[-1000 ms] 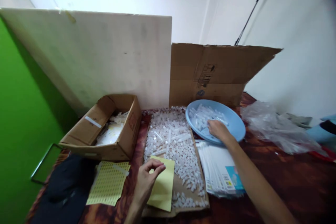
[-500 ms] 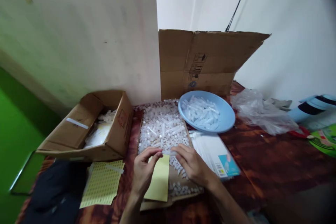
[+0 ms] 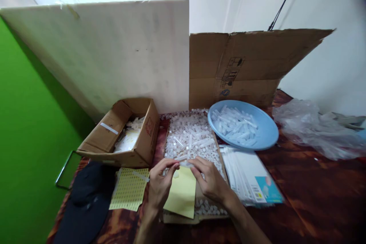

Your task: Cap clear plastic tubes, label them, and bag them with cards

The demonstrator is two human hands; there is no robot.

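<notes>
Between my two hands lies a small clear plastic tube (image 3: 185,164), held level at its ends. My left hand (image 3: 162,181) pinches its left end with thumb and forefinger. At the other end, the fingers of my right hand (image 3: 210,179) are closed on it. Just below the tube is a yellow paper pad (image 3: 183,194), resting on a shallow cardboard tray (image 3: 206,219). Small white plastic caps (image 3: 177,133) fill much of that tray, with a few clear tubes lying over them.
A blue basin (image 3: 271,137) of clear tubes stands behind packs of white sheets (image 3: 243,171). To the left are an open cardboard box (image 3: 148,141), a yellow label sheet (image 3: 130,190) and a black cap (image 3: 88,198). A crumpled plastic bag (image 3: 305,126) lies at right.
The view has swung to the left, so everything sits further right in the picture. Both hands still hold the tube over the yellow pad.
</notes>
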